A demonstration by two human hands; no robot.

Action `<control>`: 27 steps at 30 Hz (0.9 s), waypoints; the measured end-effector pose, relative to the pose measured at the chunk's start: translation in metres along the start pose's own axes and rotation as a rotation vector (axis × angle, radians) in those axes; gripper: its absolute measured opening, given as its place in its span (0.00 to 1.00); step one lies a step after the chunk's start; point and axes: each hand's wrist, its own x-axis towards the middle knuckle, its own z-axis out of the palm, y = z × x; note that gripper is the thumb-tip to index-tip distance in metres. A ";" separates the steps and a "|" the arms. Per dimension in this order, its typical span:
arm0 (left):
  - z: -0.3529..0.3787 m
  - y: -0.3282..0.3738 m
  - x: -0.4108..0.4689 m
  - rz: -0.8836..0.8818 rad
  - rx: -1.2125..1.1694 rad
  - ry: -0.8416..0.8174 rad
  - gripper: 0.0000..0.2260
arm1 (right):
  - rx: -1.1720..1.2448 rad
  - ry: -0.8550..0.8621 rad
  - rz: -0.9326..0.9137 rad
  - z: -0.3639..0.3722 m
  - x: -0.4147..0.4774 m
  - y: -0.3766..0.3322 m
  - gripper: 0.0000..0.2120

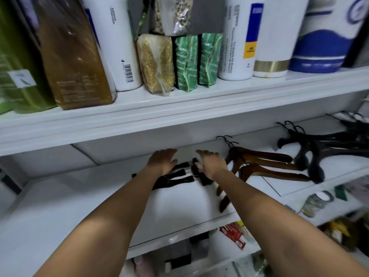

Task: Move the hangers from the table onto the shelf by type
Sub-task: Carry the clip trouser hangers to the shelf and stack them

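Observation:
Both my arms reach deep into the white middle shelf [83, 200]. A bundle of black clip hangers [180, 175] lies flat there. My left hand [162, 160] rests on its left part with fingers spread. My right hand [211, 163] lies on its right end over the black clips, fingers extended; whether it grips them I cannot tell. To the right lie three brown wooden hangers [267, 162], hooks toward the back wall. Farther right is a pile of black velvet hangers [317, 150]. More dark hangers [353, 120] show at the far right edge, blurred.
The upper shelf [179, 110] carries white bottles [117, 41], a brown jug [73, 56], green packets [197, 60] and a grain packet [155, 62]. Below the middle shelf are red boxes [233, 234], tape rolls [319, 198] and other small items.

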 end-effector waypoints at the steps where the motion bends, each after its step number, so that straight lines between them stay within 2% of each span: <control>1: -0.003 0.012 0.001 0.030 0.000 0.001 0.24 | -0.020 0.007 0.023 -0.005 -0.008 0.005 0.25; 6: -0.019 0.075 0.004 0.186 0.028 0.029 0.23 | -0.052 0.036 0.154 -0.032 -0.046 0.036 0.26; 17: -0.049 0.208 0.009 0.406 0.083 0.052 0.25 | -0.143 0.126 0.368 -0.099 -0.134 0.131 0.26; 27: -0.066 0.398 0.013 0.620 0.073 0.108 0.24 | -0.283 0.222 0.600 -0.178 -0.252 0.257 0.24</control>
